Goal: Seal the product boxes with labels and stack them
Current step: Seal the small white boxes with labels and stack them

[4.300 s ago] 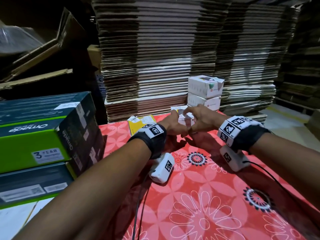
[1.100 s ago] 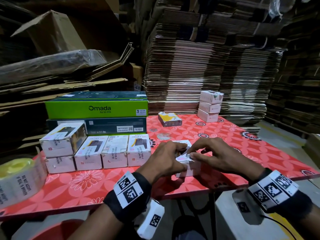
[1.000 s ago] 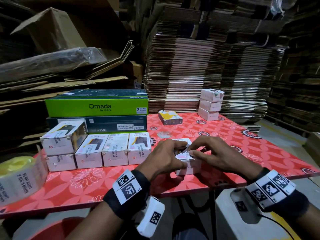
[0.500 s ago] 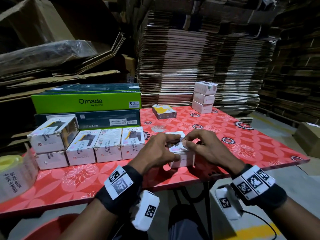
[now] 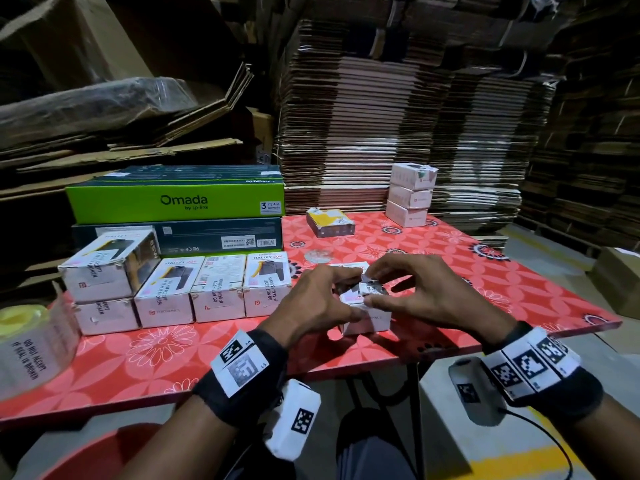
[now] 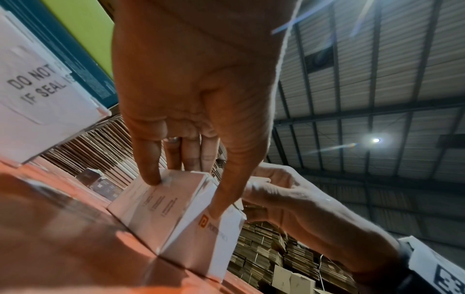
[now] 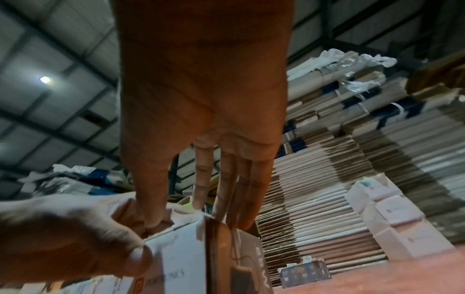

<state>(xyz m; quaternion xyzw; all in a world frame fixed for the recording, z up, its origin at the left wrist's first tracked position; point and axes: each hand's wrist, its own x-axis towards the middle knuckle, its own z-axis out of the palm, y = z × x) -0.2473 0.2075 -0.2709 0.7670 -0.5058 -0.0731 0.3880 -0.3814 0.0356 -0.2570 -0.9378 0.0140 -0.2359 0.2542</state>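
Black wristbands (image 5: pixel 242 382) w/ white marker tags, white cam pods (image 5: pixel 292 419), bare forearms

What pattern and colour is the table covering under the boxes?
Red with white flower outlines and small dark round medallions on the table covering; the head view shows it best.

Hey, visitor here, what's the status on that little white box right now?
Left hand grips the small white box on the red table. Right hand presses the seal label on top. Nothing in the way.
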